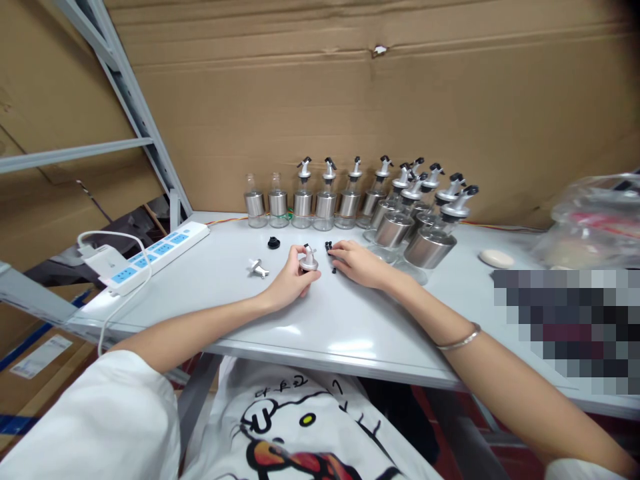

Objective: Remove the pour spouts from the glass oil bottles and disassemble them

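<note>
My left hand (pixel 294 280) is closed around a silver pourer spout (pixel 309 261), held just above the table with its nozzle pointing up. Small black caps (pixel 329 247) lie on the table, and the fingertips of my right hand (pixel 357 261) rest on or right beside them. Whether those fingers grip a cap I cannot make out. To the left of my hands lie a black stopper (pixel 273 243) and another silver spout (pixel 258 268) on its side. Two glass bottles (pixel 256 205) without spouts stand at the back, beside several steel-banded bottles (pixel 325 203) fitted with spouts.
A white power strip (pixel 160 257) with a plugged-in charger lies along the left edge. More spouted bottles (pixel 430 247) crowd the area right of my right hand. Farther right are a cream oval object (pixel 497 259) and a clear plastic bag (pixel 590 223). Cardboard (pixel 350 100) walls the back.
</note>
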Demonstrator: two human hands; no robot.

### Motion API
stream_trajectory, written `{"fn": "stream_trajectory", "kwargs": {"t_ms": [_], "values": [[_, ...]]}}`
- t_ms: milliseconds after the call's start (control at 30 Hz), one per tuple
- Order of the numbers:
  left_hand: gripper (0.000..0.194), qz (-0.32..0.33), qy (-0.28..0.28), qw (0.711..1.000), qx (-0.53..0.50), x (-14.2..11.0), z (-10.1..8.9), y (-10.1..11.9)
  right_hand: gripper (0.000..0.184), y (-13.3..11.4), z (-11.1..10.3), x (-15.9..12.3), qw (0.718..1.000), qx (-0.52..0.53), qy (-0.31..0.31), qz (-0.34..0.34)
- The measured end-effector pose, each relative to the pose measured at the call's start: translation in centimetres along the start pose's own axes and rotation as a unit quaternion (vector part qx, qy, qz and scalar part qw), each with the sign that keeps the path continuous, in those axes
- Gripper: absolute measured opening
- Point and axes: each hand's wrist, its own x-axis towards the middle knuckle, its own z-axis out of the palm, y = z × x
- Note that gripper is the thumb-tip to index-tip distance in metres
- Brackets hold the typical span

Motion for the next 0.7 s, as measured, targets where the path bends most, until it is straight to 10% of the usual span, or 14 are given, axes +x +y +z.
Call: {"fn": "stream_trajectory", "kwargs": {"t_ms": [333,700], "values": [[0.036,0.014,-0.025,0.999,-0.026,0.2,-0.3,-0.5,0.032,-3.4,-3.9,0.1,0.974,0.126,0.181,-0.053],[0.037,0.004,-0.088,0.996,-0.033,0.0,-0.3,-0.1,0.036,-6.4,-4.7,-0.2,0.949,0.304,0.07,-0.047]]}}
